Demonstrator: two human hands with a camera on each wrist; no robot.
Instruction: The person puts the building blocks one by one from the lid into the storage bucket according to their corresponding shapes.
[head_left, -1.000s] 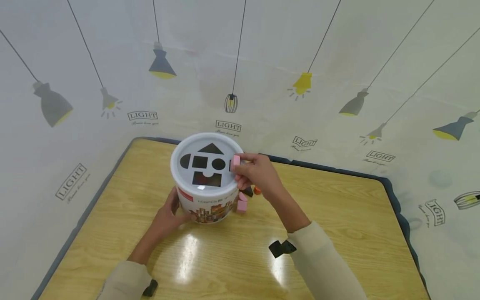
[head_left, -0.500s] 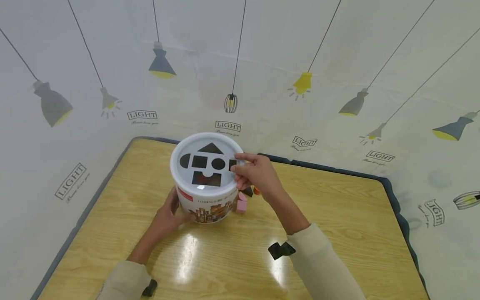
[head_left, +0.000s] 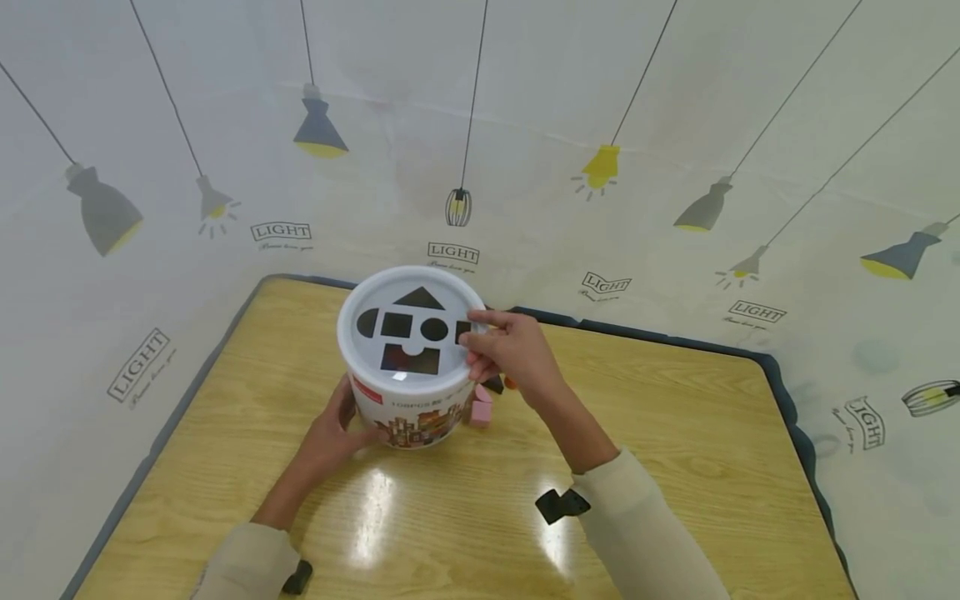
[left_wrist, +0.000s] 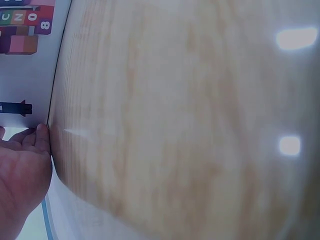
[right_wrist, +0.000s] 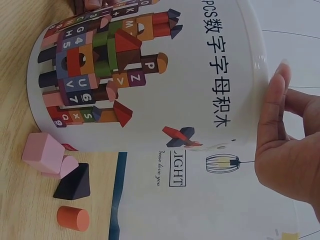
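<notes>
A white bucket [head_left: 408, 421] with printed toy-block pictures stands upright on the table. Its white lid [head_left: 358, 354] has several shaped holes. My left hand [head_left: 330, 433] grips the bucket's lower left side, with the thumb on the front. In the head view my right hand [head_left: 517, 350] is at the lid's right rim, thumb and index finger apart beside the small square hole [head_left: 462, 332]; no block shows between them. Beside the bucket lie a pink block [right_wrist: 42, 152], a rounded pink piece [right_wrist: 65, 167], a black triangular block [right_wrist: 73, 182] and an orange cylinder [right_wrist: 73, 218].
The wooden table [head_left: 675, 467] has a dark edge. Behind it is a pale wall covering [head_left: 540, 225] printed with hanging lamps and LIGHT labels. A black wrist device [head_left: 562, 505] is strapped at the right sleeve.
One second ago the right fingers pinched a pink block over the hole at the lid's right side. By half a second ago it was out of sight. The left hand stays on the bucket.
</notes>
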